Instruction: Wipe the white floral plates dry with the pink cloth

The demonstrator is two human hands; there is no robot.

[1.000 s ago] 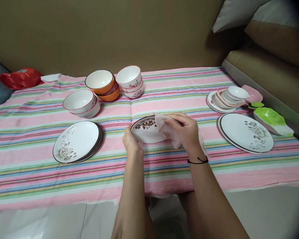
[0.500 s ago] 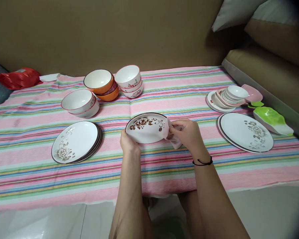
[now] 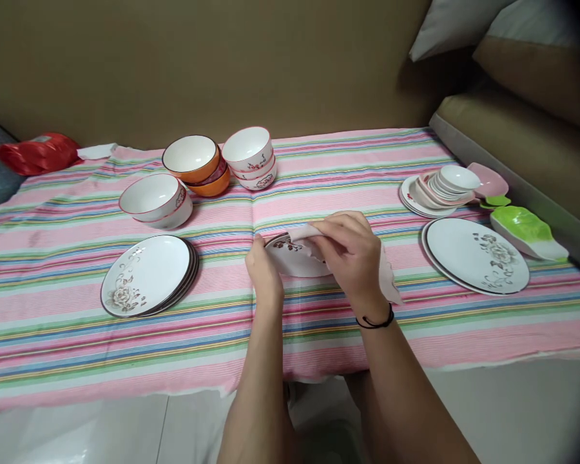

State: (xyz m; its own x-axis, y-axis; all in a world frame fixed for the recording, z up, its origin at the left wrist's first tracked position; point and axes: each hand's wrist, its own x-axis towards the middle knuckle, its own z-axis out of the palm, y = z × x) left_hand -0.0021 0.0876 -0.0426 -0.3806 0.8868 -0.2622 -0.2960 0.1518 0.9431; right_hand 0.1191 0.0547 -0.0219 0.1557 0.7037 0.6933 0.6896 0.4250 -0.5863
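My left hand grips the near left rim of a white plate with a brown flower pattern, held just above the striped tablecloth. My right hand is closed on a pale pink cloth and presses it over the plate's right half, covering most of the plate. A black band circles my right wrist.
A stack of flowered plates lies left of my hands. Stacked bowls, orange bowls and white bowls stand behind. On the right are large plates, small dishes, a green leaf dish and a sofa.
My right hand slid the cloth from the plate's right edge back across its face, hiding most of the flower pattern. My left hand shifted slightly right with the plate.
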